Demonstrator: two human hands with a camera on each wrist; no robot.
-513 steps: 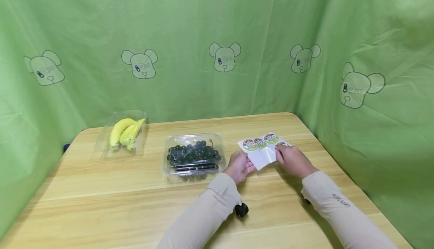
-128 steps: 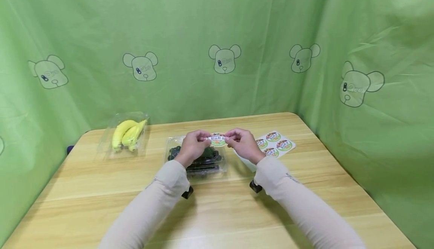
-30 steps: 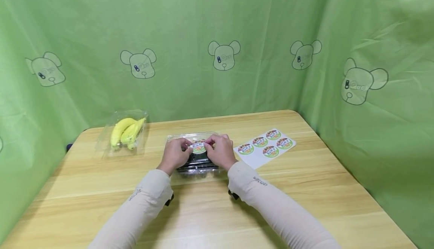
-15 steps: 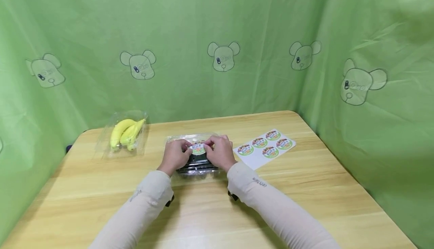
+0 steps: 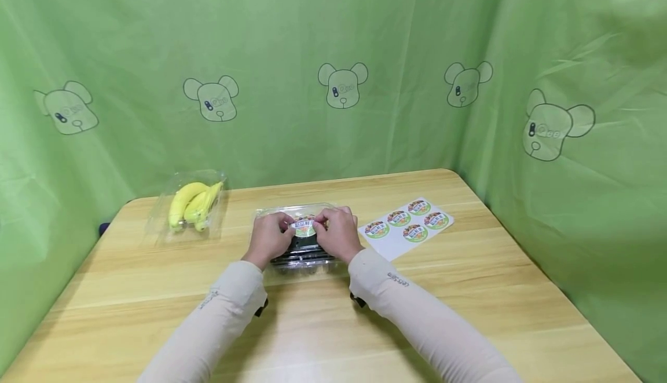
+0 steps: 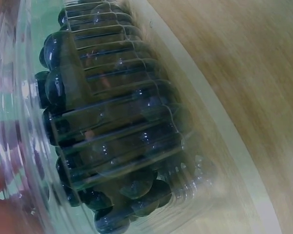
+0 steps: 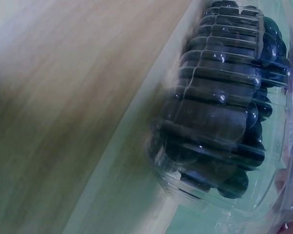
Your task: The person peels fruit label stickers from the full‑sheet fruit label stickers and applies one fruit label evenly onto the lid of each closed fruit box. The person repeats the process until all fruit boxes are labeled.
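The round sticker (image 5: 303,226) is pinched at opposite edges by the left hand (image 5: 269,239) and the right hand (image 5: 339,233), each grip narrowed to thumb and finger, apparently so that it is spread flat over the grape box (image 5: 306,263). The sticker sheet (image 5: 392,247) is laid just beside, on the surface (image 5: 312,331), presumably for easy reach.

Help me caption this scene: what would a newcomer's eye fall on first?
Probably the round, multicoloured paper sticker held between left hand and right hand, over the clear plastic box of dark round grapes. Next, the bright yellow curved bananas at the pale wooden table's back left. Behind hangs a vivid green fabric backdrop with outlined bear heads.
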